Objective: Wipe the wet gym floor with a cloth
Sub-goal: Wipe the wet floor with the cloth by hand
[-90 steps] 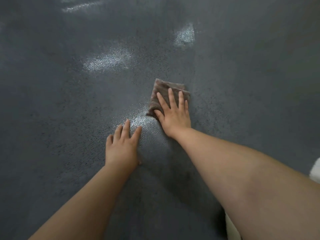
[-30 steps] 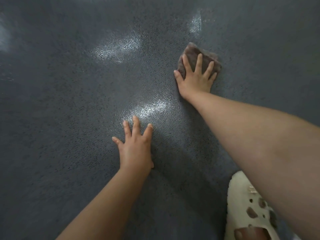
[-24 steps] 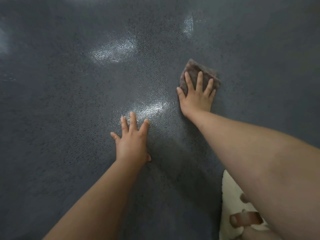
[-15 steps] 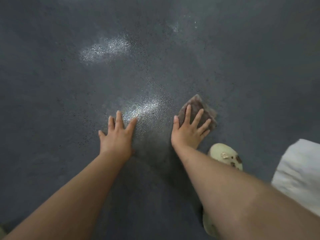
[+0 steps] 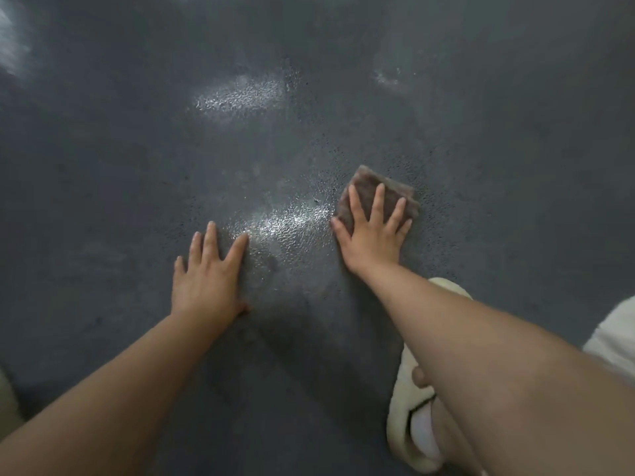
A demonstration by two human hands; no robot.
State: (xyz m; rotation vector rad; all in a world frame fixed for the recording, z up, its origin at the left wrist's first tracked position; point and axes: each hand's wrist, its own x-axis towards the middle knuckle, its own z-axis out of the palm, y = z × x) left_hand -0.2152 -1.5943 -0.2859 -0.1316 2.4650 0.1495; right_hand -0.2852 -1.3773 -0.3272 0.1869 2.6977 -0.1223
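On the dark speckled floor [image 5: 481,166], the right hand [image 5: 372,235] presses flat, fingers spread, on the folded brown cloth [image 5: 369,192]; left of the cloth, past a wet sheen [image 5: 285,221], the left hand [image 5: 206,273] rests flat, holding nothing.

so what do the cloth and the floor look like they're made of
Cloth: looks like soft woven or terry fabric, brownish-grey and matte, folded flat under the right hand.
Floor: probably rubber or vinyl, dark grey with a pebbled surface; wet patches glint.
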